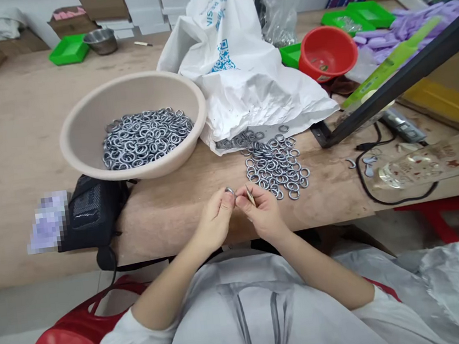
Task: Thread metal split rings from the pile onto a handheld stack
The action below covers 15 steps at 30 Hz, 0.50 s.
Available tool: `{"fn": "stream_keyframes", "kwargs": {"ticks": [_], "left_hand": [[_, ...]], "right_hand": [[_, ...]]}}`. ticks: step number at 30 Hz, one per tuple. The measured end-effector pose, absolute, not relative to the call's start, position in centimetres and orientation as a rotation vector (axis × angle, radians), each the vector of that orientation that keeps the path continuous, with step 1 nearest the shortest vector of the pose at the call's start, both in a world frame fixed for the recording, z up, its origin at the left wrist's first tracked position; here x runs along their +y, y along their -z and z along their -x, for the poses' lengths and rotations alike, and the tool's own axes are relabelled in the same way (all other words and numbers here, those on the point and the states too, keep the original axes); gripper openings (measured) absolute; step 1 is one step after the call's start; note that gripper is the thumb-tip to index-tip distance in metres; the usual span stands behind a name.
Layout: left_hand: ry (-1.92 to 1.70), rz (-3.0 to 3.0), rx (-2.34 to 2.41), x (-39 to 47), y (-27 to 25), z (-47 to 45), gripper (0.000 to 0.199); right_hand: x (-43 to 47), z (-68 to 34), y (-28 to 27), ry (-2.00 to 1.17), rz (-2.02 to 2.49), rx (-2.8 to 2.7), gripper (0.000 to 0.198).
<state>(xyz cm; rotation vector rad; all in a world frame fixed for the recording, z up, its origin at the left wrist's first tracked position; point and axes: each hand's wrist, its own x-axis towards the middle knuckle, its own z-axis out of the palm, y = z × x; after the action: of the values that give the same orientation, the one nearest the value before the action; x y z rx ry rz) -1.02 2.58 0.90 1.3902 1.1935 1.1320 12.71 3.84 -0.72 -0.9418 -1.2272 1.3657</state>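
At the table's front edge my left hand [217, 216] pinches a grey metal ring [230, 192] between thumb and fingers. Right beside it, my right hand [262, 211] is closed around a thin, pointed tool [250, 196] whose kind I cannot make out; its fingertips are at the ring. Beyond my right hand lies a loose pile of grey rings [276, 164], spilling from the mouth of a white woven sack [254, 100]. Behind my left hand stands a wide beige basin [79, 128] with a heap of similar rings [147, 140] in it.
A black pouch [88, 210] lies left of my hands. On the right are a slanted black metal bar [400, 72], a black cable [365, 178] and a clear printed bag [428, 166]. Farther back stand a red bowl [327, 50], a green tray [69, 49] and a metal bowl [101, 42].
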Motion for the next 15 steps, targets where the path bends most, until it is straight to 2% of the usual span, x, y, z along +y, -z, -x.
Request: {"fn": "stream_keyframes", "kwargs": {"ticks": [5, 10, 15], "left_hand": [[-1.189, -0.779, 0.968, 1.5, 0.8, -0.5, 0.046], [-1.128, -0.744, 0.901, 1.1, 0.0, 0.0, 0.049], [-1.101, -0.717, 0.895, 1.0, 0.0, 0.0, 0.05]], "right_hand": [[3.1, -13.3, 1.0, -1.275, 0.972, -1.346, 0.036], [3.6, -15.4, -0.8, -1.022, 0.99, -1.929, 0.045], [3.4, -15.6, -1.9, -0.904, 0.958, -2.096, 0.055]]}}
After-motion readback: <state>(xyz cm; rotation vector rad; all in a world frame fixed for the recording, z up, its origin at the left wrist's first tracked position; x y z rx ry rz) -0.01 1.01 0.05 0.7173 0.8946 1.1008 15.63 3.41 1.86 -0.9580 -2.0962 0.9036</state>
